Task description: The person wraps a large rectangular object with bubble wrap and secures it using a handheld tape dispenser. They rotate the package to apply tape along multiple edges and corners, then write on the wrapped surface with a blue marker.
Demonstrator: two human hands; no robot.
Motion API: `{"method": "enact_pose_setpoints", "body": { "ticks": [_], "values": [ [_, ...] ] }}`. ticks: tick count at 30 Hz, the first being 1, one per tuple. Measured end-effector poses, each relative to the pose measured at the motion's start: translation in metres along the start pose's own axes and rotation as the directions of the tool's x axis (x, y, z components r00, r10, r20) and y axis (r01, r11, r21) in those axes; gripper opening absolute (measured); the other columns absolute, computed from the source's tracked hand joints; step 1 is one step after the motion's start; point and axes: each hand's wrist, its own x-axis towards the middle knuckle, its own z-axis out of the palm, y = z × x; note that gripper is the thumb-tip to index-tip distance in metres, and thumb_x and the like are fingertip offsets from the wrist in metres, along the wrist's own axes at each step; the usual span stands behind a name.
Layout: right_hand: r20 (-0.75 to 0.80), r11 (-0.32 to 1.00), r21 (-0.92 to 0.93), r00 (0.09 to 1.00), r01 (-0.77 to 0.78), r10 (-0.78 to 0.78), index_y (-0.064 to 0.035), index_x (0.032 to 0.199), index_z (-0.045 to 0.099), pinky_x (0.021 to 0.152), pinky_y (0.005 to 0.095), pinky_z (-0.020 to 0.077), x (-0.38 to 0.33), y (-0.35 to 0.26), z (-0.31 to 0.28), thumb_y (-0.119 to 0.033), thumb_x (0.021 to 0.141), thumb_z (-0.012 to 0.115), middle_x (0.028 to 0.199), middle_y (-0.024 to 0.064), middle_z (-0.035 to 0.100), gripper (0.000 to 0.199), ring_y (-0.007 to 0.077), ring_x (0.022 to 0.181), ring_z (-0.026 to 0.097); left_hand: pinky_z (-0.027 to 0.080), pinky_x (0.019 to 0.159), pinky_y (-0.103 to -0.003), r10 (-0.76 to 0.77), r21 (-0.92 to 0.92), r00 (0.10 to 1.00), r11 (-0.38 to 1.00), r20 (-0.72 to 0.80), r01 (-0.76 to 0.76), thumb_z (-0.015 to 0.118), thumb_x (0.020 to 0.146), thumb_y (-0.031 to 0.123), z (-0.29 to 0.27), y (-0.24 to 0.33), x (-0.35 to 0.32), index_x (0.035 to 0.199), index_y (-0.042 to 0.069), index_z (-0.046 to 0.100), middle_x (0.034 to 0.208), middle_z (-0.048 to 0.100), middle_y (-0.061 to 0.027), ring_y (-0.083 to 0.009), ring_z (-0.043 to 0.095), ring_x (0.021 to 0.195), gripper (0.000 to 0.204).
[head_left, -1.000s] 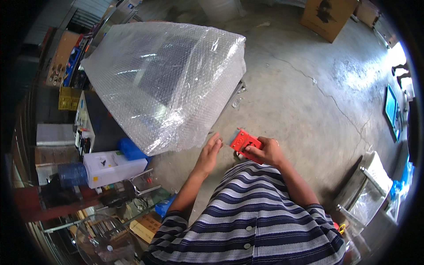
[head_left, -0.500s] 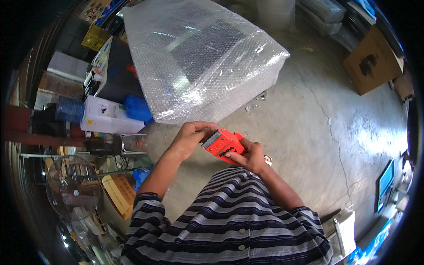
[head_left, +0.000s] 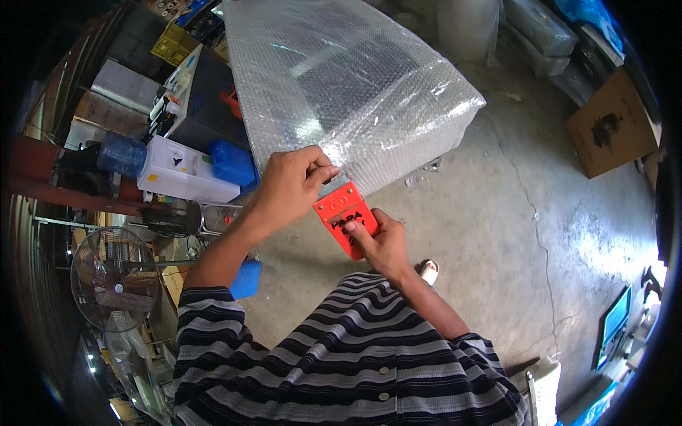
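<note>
In the head view, the right hand (head_left: pixel 387 247) holds a flat, bright red box-shaped tool with black marks (head_left: pixel 337 206), its thumb pressed on top. The left hand (head_left: pixel 290 183) has its fingers bunched close together at the tool's grey front edge (head_left: pixel 332 187), but I cannot tell if they grip it. The tool is near a big bundle in clear, shiny bubble wrap (head_left: pixel 355 78), above the grey concrete floor (head_left: pixel 469 248).
</note>
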Motion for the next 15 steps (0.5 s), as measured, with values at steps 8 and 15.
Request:
{"method": "enact_pose_setpoints", "body": {
  "ticks": [8, 15],
  "values": [
    [0.056, 0.998, 0.066, 0.998, 0.016, -0.019, 0.0032, 0.093, 0.068, 0.059, 0.0307, 0.0516, -0.017, -0.012, -0.007, -0.035, 0.09, 0.081, 0.069, 0.0114, 0.067, 0.04, 0.0125, 0.063, 0.064, 0.05, 0.064, -0.028, -0.012, -0.205, 0.999, 0.979, 0.036, 0.019, 0.072, 0.094, 0.007, -0.007, -0.006, -0.012, 0.089, -0.002, 0.067, 0.077, 0.07, -0.0056, -0.0091, 0.064, 0.071, 0.011],
    [0.159, 0.567, -0.307, 0.629, 0.764, -0.761, -0.0009, 0.079, 0.056, 0.061, 0.037, 0.0527, -0.022, 0.007, -0.035, -0.041, 0.076, 0.089, 0.07, 0.0166, 0.065, 0.053, 0.0302, 0.061, 0.067, 0.051, 0.069, -0.03, 0.306, -0.244, 0.869, 0.875, -0.389, -0.418, 0.067, 0.094, 0.001, -0.034, 0.004, -0.064, 0.098, -0.001, 0.064, 0.083, 0.068, -0.0097, -0.0191, 0.065, 0.077, 0.005]
  ]
}}
